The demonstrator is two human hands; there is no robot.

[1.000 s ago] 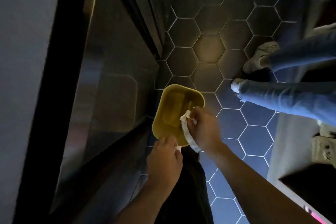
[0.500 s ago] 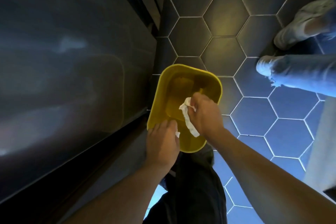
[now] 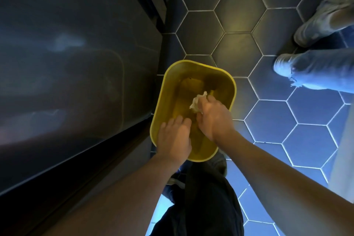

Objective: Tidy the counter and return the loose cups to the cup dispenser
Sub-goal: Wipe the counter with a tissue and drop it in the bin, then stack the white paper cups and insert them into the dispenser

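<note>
Fingers (image 3: 203, 101): our right hand (image 3: 214, 119) has them clenched round a crumpled white napkin (image 3: 197, 101), held over the open mouth of the yellow bin (image 3: 232, 90).
Left hand (image 3: 174, 140): fingers spread and released, grasping nothing, resting over the bin's near left rim.
Napkin's place: at the tips of our right fingers, inside the bin's outline and above its floor, which lies straight below.
Bin: stands on the dark hexagon-tiled floor (image 3: 239, 15), just beside the dark cabinet front (image 3: 76, 53); its long axis runs away from us.
Nearer hand: the right, since it already carries the napkin; the left looks set only to steady the rim.
Our judgement: letting go would drop the scrap straight in.
Cups and dispenser: none in view.
Nearby: another person's shoes (image 3: 283, 65) at far right.
</note>
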